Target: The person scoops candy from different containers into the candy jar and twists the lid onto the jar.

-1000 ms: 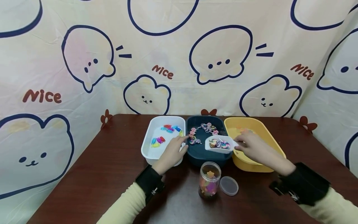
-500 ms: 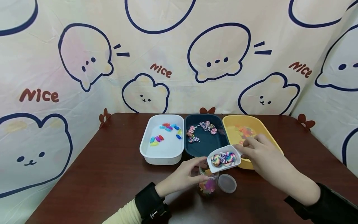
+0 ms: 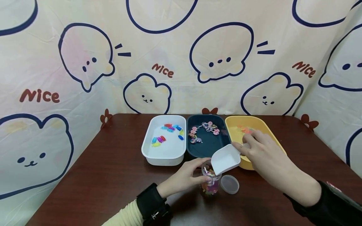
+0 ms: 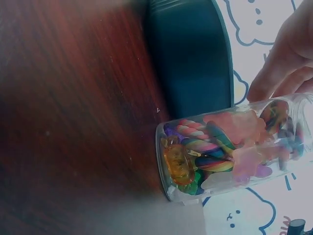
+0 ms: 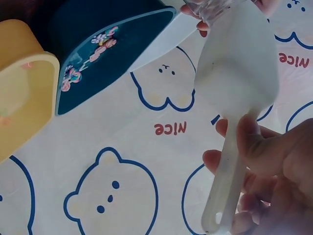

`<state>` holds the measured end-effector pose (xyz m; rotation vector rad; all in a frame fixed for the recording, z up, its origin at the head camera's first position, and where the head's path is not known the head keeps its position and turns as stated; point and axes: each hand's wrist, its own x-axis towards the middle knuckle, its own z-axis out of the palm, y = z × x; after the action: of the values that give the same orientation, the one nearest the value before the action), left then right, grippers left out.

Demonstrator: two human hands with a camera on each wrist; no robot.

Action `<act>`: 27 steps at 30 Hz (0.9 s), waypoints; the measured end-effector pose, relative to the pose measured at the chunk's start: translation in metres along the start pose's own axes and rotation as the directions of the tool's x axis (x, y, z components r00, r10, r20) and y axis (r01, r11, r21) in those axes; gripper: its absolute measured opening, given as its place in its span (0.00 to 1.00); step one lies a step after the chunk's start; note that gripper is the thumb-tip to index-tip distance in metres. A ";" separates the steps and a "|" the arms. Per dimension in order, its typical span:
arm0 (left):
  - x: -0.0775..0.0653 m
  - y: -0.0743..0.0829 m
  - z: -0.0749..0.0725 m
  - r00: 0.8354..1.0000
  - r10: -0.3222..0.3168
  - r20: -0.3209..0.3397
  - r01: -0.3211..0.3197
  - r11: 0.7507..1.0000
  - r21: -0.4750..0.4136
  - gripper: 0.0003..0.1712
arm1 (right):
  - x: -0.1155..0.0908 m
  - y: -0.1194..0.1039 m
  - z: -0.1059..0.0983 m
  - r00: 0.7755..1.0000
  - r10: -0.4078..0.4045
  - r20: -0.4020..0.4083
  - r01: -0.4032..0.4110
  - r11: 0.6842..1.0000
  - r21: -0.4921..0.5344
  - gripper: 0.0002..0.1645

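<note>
My right hand (image 3: pixel 264 157) grips a white scoop (image 3: pixel 225 159) by its handle, tipped over the jar's mouth; its bowl shows bare. In the right wrist view, thumb and fingers wrap the scoop handle (image 5: pixel 226 176). My left hand (image 3: pixel 182 176) holds the clear jar (image 3: pixel 211 185) near its rim, thumb in front and fingers behind. Through the jar wall (image 4: pixel 234 152) in the left wrist view show twisted lollipop sticks, pinkish star-like pieces and an orange bear-like piece. A small lollipop stick pokes up at the jar's mouth.
A round clear lid (image 3: pixel 229 184) lies right of the jar. Behind stand a white tub (image 3: pixel 164 155) with candy-shaped pieces, a dark blue tub (image 3: pixel 209 147) with small lollipops, and a yellow tub (image 3: pixel 266 129) with orange-pink pieces. A patterned cloth (image 3: pixel 181 91) hangs behind the table.
My left hand has come from the white tub to the jar. The right hand has carried the scoop over the jar and tipped it; the lollipops have left its bowl.
</note>
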<state>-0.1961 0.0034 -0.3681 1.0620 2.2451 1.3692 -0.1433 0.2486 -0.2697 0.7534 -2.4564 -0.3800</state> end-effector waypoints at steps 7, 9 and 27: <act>0.000 0.001 -0.001 1.000 -0.030 0.006 0.030 1.000 0.009 0.33 | -0.002 0.004 -0.007 0.999 0.012 0.036 -0.011 1.000 -0.029 0.30; 0.000 0.001 -0.001 0.999 -0.034 0.006 0.033 0.999 0.008 0.33 | -0.002 0.005 -0.008 0.999 0.018 0.046 -0.017 1.000 -0.020 0.30; -0.029 -0.020 -0.070 0.907 0.093 -0.410 0.083 0.917 0.391 0.16 | 0.082 0.010 0.016 0.996 -0.001 0.092 -0.039 0.905 0.424 0.11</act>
<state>-0.2265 -0.0670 -0.3533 0.9535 2.9426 1.2631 -0.2138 0.2102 -0.2448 0.9017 -2.6656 0.1461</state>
